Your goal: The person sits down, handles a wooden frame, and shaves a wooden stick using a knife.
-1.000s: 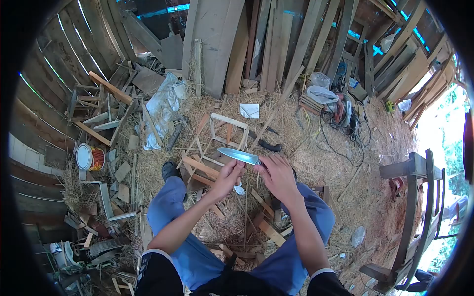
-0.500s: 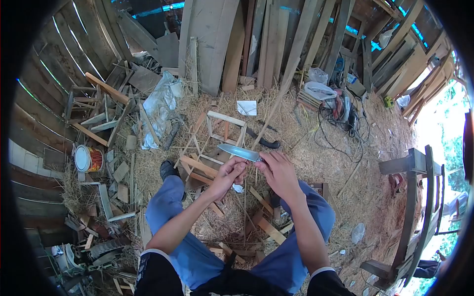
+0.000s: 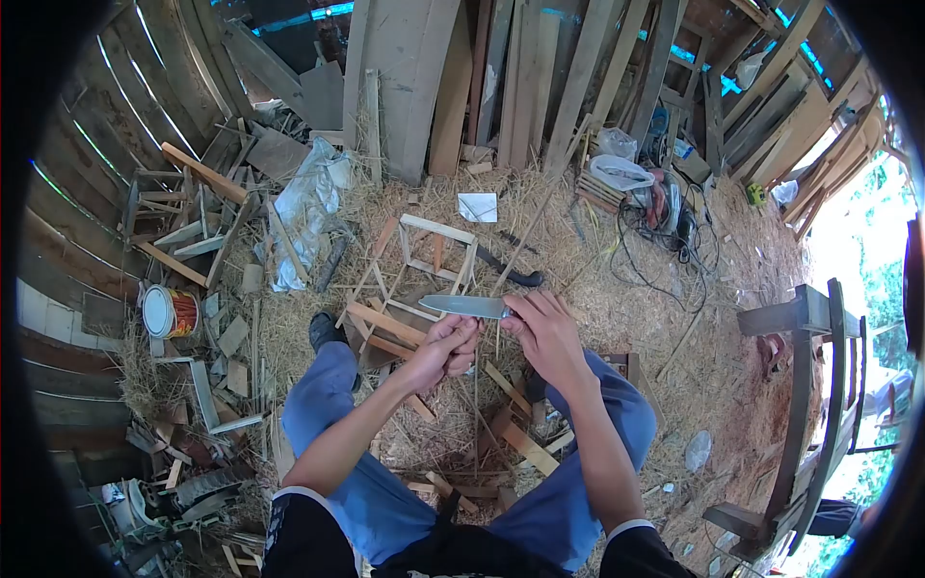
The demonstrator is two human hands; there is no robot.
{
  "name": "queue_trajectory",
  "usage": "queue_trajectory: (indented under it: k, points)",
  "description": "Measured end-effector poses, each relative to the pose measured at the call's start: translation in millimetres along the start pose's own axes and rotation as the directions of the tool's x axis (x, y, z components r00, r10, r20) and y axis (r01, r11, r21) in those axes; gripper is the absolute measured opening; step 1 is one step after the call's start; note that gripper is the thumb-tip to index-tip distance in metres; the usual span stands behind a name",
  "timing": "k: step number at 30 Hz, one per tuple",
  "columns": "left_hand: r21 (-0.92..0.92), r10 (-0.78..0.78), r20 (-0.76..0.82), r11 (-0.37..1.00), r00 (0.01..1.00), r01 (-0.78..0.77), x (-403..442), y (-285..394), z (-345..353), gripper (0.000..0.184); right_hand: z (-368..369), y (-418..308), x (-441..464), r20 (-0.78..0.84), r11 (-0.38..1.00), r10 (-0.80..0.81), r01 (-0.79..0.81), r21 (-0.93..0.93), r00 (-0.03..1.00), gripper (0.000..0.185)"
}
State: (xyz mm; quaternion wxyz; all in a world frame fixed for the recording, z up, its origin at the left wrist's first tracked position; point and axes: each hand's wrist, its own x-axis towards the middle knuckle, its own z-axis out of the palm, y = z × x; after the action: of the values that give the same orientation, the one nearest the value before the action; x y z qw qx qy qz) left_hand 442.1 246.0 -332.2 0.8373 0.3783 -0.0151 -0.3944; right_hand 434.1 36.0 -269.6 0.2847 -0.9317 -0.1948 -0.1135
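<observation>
A knife (image 3: 464,305) lies level in front of me, its blade pointing left and its handle end at the right. My right hand (image 3: 545,335) is wrapped round the handle. My left hand (image 3: 440,353) is closed just under the blade, its fingertips by the lower edge; whether it pinches anything small is hidden. Beyond the hands, a small wooden frame (image 3: 437,229) of light slats stands on the straw-covered ground, with loose wooden pieces (image 3: 387,324) beside it.
Boards (image 3: 400,87) lean along the back. A paint bucket (image 3: 171,312) and wood scraps are at the left. Power tools with cables (image 3: 665,207) lie at the back right. A wooden bench (image 3: 805,385) stands at the right. A dark curved handle (image 3: 523,278) lies beyond my right hand.
The knife has tilted from slanting down rightward to nearly level, and its blade shines less. Both hands remain close together around it. The view has shifted slightly.
</observation>
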Motion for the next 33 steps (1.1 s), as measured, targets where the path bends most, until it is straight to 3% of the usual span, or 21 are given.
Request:
queue_trajectory:
  k: [4, 13, 21, 33]
  points:
    - [-0.045, -0.082, 0.089, 0.995, 0.993, 0.086, -1.0, 6.6, -3.2, 0.021, -6.9, -0.6, 0.8, -0.023, 0.999, -0.042, 0.041, -0.028, 0.999, 0.030]
    - [-0.045, -0.137, 0.068, 0.989, 0.988, 0.140, -6.6, 7.1, 5.8, 0.020, -11.6, 5.5, 2.4, -0.080, 0.992, -0.086, 0.078, -0.100, 0.993, 0.030]
    - [-0.184, -0.277, 0.147, 0.936, 0.950, 0.301, -19.7, 12.7, 9.9, 0.016, -21.7, 12.0, -1.5, -0.092, 0.975, -0.138, 0.119, -0.189, 0.986, 0.031]
    - [-0.201, -0.304, 0.132, 0.924, 0.943, 0.326, -22.9, 18.6, 13.2, 0.016, -27.1, 15.6, -6.8, -0.146, 0.960, -0.123, 0.080, -0.270, 0.982, 0.034]
